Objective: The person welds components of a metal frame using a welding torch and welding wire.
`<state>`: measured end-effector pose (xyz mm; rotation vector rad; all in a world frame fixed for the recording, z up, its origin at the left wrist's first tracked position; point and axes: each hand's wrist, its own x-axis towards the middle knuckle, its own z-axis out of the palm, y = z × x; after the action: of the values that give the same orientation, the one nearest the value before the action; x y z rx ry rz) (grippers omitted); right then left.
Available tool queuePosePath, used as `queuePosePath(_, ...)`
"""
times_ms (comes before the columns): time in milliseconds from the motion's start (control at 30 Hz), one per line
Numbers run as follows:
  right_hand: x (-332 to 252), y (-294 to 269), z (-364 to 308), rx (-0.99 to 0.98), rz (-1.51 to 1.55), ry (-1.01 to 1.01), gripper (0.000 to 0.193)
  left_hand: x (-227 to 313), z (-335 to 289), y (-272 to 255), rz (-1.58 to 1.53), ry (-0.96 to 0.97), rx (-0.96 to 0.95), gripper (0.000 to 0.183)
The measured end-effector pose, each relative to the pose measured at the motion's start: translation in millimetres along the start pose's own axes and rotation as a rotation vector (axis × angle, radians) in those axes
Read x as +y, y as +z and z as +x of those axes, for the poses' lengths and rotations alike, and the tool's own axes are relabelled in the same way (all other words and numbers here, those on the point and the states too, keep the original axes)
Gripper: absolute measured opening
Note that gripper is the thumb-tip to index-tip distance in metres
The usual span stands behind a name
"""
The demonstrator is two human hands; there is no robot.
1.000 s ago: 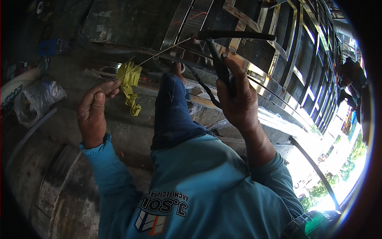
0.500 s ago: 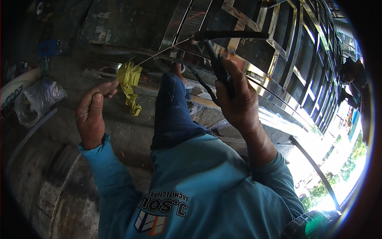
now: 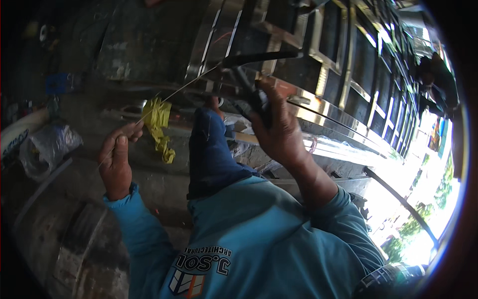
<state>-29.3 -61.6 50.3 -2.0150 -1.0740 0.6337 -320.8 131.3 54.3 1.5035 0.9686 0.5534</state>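
Note:
Between the thumb and fingers of my left hand (image 3: 118,162) a thin metal filler rod (image 3: 181,88) is pinched, slanting up and right. Its far end meets the head of a black TIG welding torch (image 3: 243,79), at the near edge of a shiny metal frame (image 3: 323,105); whether they touch I cannot tell. My right hand (image 3: 280,127), slightly blurred, is closed around the torch handle. From the torch head a long black cap sticks out to the right over the frame, which is built of polished bars and lies on a dark surface.
Crumpled yellow material (image 3: 158,119) hangs below the rod. A clear plastic bag (image 3: 52,149) lies at the left, with a blue object (image 3: 57,83) beyond it. My bent knee (image 3: 211,144) is under the frame's near edge. Another person (image 3: 437,84) is at the far right.
The torch and my right hand have shifted left and slightly down in the picture; the frame has shifted left as well. My left hand keeps its pinch on the rod, nearly in place.

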Motion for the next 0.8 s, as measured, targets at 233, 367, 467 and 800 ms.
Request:
queuePosePath(233, 2, -38, -42, 0.117, 0.083, 0.144, 0.069, 12, -14, 8, 0.051, 0.039, -0.058, 0.033)
queuePosePath(367, 16, -73, -83, 0.350, 0.043, 0.179, 0.068, 28, -28, 24, 0.051, 0.087, -0.095, 0.031)
queuePosePath(467, 33, -102, -126, 0.485, 0.132, 0.303, 0.066, 42, -37, 42, 0.032, 0.161, -0.129, 0.029)
queuePosePath(800, 69, -158, -254, 0.960, 0.510, 0.393, 0.063, 64, -72, 146, 0.234, 0.472, -0.382, 0.026)
